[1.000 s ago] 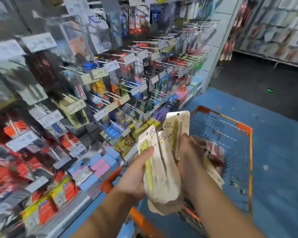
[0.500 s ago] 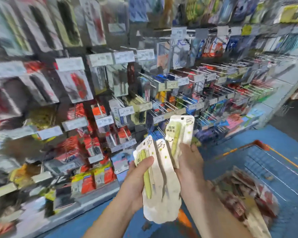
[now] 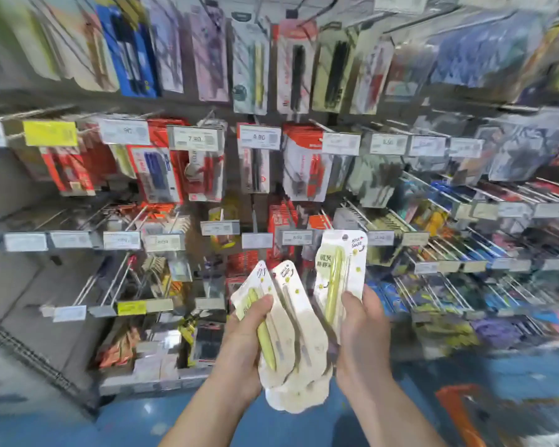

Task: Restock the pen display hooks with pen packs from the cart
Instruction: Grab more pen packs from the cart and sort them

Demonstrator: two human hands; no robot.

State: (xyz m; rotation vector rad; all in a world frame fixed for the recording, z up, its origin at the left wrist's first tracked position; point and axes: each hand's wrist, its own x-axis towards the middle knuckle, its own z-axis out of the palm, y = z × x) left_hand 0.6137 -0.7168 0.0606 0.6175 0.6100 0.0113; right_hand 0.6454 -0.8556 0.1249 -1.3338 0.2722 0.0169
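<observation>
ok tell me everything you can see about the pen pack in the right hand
The pen pack is a tall cream-white card with rounded corners, a clear blister down its middle holding one pale green pen, small yellow dots, dark printed characters at upper left, a script logo at upper right and a small hang hole on top. It stands nearly upright, tilted slightly right, before the hooks. The right hand pinches its lower part; its lower left edge meets the fanned packs in the left hand.

upper hanging packs (image 3: 484,56) are smeared by blur; the orange cart (image 3: 459,414) is blurred and cropped at the lower right.
</observation>
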